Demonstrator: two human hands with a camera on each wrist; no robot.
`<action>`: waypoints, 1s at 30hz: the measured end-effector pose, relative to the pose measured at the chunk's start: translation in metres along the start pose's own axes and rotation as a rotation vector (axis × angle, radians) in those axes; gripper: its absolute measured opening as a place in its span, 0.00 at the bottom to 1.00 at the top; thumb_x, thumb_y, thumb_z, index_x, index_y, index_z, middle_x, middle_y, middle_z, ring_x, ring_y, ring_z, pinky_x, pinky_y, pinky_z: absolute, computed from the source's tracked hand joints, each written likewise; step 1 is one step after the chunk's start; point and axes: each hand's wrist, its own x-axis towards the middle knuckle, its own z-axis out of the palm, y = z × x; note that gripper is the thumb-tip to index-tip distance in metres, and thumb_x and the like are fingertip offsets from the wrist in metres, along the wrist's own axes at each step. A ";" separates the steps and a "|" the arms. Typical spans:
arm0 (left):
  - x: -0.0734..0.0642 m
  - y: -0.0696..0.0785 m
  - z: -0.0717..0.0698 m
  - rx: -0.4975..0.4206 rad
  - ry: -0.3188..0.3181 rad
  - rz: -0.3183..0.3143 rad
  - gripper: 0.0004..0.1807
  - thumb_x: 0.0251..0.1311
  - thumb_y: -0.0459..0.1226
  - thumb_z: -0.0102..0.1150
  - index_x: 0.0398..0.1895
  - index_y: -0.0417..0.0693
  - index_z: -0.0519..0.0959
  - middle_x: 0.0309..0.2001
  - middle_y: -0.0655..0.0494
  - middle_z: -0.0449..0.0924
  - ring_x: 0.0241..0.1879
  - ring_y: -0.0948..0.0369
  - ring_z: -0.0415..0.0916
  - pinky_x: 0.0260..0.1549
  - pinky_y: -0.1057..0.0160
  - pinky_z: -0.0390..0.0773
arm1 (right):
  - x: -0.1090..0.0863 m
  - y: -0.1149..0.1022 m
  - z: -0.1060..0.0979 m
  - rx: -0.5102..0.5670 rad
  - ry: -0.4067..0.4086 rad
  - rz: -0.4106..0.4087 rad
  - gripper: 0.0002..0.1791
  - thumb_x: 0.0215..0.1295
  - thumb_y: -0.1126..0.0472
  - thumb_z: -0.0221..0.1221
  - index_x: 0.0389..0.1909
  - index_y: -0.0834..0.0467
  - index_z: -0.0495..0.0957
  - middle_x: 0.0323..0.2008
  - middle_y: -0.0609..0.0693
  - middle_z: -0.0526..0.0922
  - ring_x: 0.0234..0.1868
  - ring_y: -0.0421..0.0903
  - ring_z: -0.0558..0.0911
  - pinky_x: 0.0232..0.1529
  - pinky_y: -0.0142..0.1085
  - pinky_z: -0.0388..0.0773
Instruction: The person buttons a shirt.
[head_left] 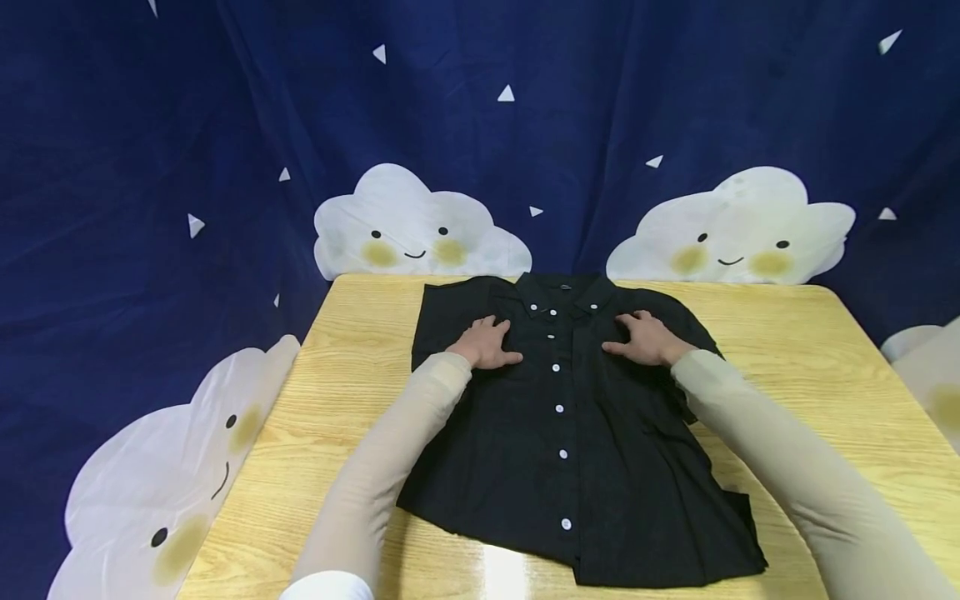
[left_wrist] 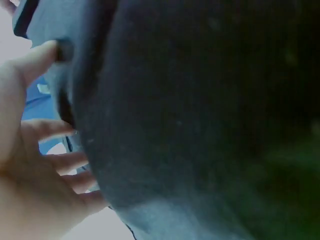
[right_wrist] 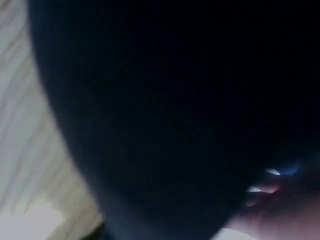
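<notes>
The left hand (head_left: 487, 343) and right hand (head_left: 645, 339) rest on the chest of a black shirt (head_left: 517, 442), one on each side of the row of buttons, fingers and thumbs spread apart and gripping nothing. The left wrist view shows the left fingers against the cloth; the right wrist view is too dark to add much. The shirt lies spread in the middle of a wooden table (head_left: 360, 342), its collar (head_left: 531, 293) at the far edge and its hem towards the near side. White buttons (head_left: 559, 409) run down the front; whether they are fastened is hard to tell. The left side lies fairly flat, while the right is creased, its hem reaching nearer and a corner of cloth jutting out to the right. The fabric looks thin, light and soft, likely to wrinkle or slide under a push and unlikely to break. The shoulder seams or the hem corners seem the best places to pinch, with flat palms for smoothing. Beyond the table hangs a blue curtain (head_left: 555, 142) with smiling clouds (head_left: 405, 218).
</notes>
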 end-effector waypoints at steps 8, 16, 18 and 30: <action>0.003 0.010 0.003 0.061 -0.071 -0.089 0.48 0.55 0.66 0.51 0.75 0.63 0.45 0.75 0.46 0.36 0.71 0.41 0.34 0.61 0.36 0.48 | 0.002 -0.006 0.001 -0.083 -0.119 0.104 0.54 0.58 0.35 0.57 0.71 0.67 0.48 0.67 0.76 0.44 0.65 0.76 0.45 0.53 0.71 0.52; 0.000 0.021 0.000 0.096 -0.100 -0.184 0.54 0.50 0.68 0.54 0.75 0.63 0.40 0.75 0.48 0.33 0.71 0.38 0.32 0.58 0.32 0.51 | 0.008 0.000 -0.002 -0.094 -0.204 0.110 0.66 0.45 0.27 0.61 0.73 0.63 0.41 0.69 0.75 0.36 0.66 0.76 0.39 0.53 0.73 0.47; -0.001 0.022 0.000 0.102 -0.108 -0.200 0.55 0.50 0.69 0.53 0.75 0.63 0.39 0.75 0.48 0.32 0.71 0.38 0.32 0.57 0.31 0.52 | 0.011 0.001 -0.003 -0.094 -0.220 0.122 0.68 0.42 0.26 0.62 0.73 0.62 0.40 0.69 0.74 0.35 0.66 0.76 0.37 0.53 0.74 0.46; -0.002 0.029 0.001 0.070 -0.135 -0.263 0.56 0.48 0.70 0.52 0.75 0.66 0.37 0.75 0.50 0.29 0.71 0.40 0.29 0.56 0.31 0.53 | 0.025 0.011 -0.005 -0.083 -0.245 0.107 0.73 0.35 0.25 0.64 0.73 0.60 0.37 0.69 0.72 0.31 0.67 0.75 0.33 0.55 0.73 0.40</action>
